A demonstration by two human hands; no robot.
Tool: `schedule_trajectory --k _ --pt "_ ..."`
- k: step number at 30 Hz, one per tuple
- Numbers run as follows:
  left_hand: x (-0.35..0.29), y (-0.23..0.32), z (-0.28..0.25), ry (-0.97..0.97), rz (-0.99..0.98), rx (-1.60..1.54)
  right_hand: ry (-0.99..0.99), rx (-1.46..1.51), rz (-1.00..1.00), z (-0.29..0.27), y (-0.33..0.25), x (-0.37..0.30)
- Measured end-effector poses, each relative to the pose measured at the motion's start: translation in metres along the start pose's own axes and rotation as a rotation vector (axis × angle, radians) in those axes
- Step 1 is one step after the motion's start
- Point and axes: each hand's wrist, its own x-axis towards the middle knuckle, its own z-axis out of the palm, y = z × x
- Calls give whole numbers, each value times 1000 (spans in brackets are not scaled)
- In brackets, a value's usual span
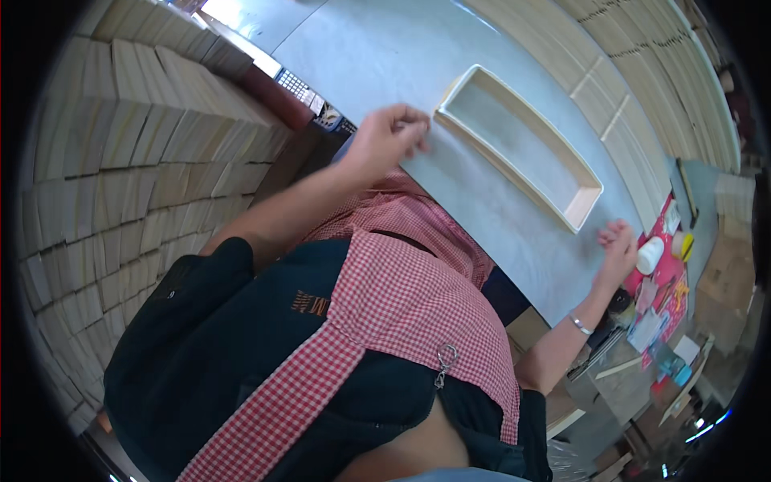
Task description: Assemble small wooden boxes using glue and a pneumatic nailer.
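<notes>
A long, narrow rectangular frame with pale wooden walls [507, 167] rests on the light grey table [353, 48]. Its inside shows the same grey as the tabletop, so I cannot tell if it has a bottom. My left hand [393, 138] is just off the frame's left end, over the table's near edge; its fingers are bent and smeared by motion, and whether they pinch anything is unclear. Beyond the frame's right end is my right hand [617, 243], apart from it, fingers loosely bent and spaced, with nothing seen in them.
Tall stacks of pale boards [120, 136] fill the left side. More long pale strips [562, 64] lie along the table's far side. At the right, a white bottle [650, 255], a yellow roll [683, 246] and small items crowd a pink cloth. A cardboard box [727, 269] stands further right.
</notes>
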Motion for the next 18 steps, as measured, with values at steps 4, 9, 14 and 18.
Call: schedule_trajectory --k 4,9,14,18 --pt "54 12 -26 -145 -46 -137 -234 119 114 26 -7 -37" --pt "82 25 -37 -331 -83 18 -296 56 98 32 3 -46" --pt "89 36 -37 -432 -107 137 -298 59 112 35 1 -45" --pt "93 34 -32 -452 -65 310 -276 34 146 35 0 -45"
